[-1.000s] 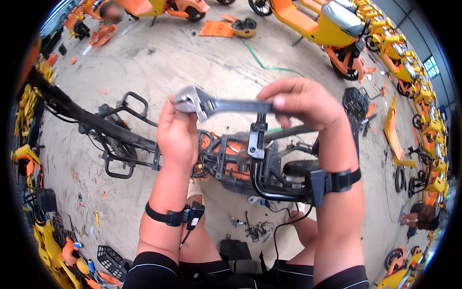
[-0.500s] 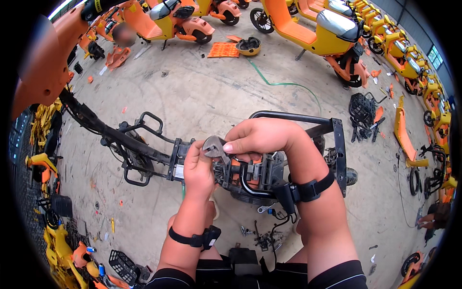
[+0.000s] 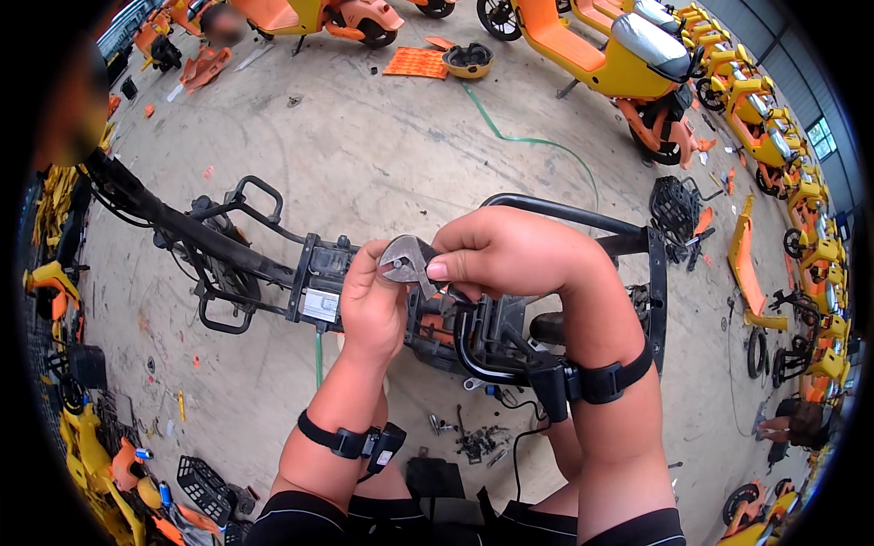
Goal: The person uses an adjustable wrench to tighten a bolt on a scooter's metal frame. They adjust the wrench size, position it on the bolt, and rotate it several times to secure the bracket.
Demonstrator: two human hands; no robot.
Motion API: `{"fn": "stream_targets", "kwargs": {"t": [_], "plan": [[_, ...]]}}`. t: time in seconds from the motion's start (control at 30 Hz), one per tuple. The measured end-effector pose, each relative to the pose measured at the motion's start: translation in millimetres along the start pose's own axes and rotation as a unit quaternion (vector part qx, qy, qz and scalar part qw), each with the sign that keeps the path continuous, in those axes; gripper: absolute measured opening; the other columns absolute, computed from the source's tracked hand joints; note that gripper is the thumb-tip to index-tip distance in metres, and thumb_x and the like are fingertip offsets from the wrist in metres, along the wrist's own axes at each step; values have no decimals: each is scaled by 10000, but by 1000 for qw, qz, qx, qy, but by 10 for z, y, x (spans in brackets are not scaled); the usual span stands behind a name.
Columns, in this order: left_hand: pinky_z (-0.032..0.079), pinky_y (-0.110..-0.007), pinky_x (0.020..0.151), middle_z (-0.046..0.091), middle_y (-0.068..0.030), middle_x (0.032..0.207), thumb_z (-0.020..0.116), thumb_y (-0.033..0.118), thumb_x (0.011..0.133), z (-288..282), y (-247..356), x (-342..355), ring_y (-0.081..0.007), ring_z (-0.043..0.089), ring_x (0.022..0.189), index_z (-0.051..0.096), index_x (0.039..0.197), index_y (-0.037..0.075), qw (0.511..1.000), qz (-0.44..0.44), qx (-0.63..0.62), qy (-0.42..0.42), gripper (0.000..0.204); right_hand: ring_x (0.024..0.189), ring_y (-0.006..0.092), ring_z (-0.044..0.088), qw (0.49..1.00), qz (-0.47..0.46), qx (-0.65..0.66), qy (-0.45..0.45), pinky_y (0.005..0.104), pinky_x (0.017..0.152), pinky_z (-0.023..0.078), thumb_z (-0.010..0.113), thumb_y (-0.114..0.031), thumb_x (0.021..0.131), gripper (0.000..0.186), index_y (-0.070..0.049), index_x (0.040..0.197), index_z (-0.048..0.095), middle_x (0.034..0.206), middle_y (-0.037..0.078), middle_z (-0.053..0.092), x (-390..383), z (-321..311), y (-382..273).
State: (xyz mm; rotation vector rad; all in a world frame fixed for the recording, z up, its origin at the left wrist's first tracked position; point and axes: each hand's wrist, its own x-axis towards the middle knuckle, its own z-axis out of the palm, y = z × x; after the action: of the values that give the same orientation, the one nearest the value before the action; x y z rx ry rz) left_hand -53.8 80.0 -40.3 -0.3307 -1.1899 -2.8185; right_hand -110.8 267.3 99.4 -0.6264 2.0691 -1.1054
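Both hands meet over a stripped scooter frame [image 3: 310, 273] with black tubes. Between them is a grey metal adjustable wrench [image 3: 409, 252], its notched jaws facing left and a small round piece showing in the notch. My left hand [image 3: 371, 305] is closed at the jaw side, fingers curled. My right hand [image 3: 510, 250] pinches the other side of the wrench head between thumb and fingers. The handle is mostly hidden by the hands. Below them lie a bent black tube [image 3: 466, 350] and dark parts of the frame, with a bit of orange among them.
Loose metal parts [image 3: 481, 444] lie on the floor near my legs. A yellow helmet [image 3: 467, 62] and an orange mat [image 3: 415, 63] lie ahead. Orange and yellow scooters [image 3: 628, 68] stand beyond. A black basket [image 3: 675, 211] sits at right; another black basket [image 3: 206, 489] is lower left.
The wrench has turned between my hands, so its jaws and the small piece in them show more plainly. The whole view has shifted slightly; both hands keep their hold.
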Motion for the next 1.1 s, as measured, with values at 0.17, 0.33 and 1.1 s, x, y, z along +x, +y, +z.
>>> {"fn": "stream_targets", "kwargs": {"t": [0.17,0.33,1.1], "plan": [[558,-315,856,685,-64,1071,565,145,1054,64,2,17,-141,657,965,598,1173,53,1000,8,-3,19,154,608,74,550,999,33,-7,3,266,565,456,652,-294,1006,300,-11,912,689,669,-17,612,-9,-26,-14],[604,-369,808,689,-94,1081,563,138,1050,103,-11,13,-186,683,962,594,1173,52,1000,3,-27,15,153,631,129,587,998,64,-8,15,304,600,472,693,-300,960,302,-1,979,731,691,32,659,-4,-4,-78],[610,-396,764,692,-88,1119,572,130,1039,20,-92,16,-210,682,972,618,1213,100,995,-48,-92,11,182,576,69,560,995,57,85,-6,237,533,443,695,-222,963,228,4,939,717,701,16,674,-23,-66,29]]}}
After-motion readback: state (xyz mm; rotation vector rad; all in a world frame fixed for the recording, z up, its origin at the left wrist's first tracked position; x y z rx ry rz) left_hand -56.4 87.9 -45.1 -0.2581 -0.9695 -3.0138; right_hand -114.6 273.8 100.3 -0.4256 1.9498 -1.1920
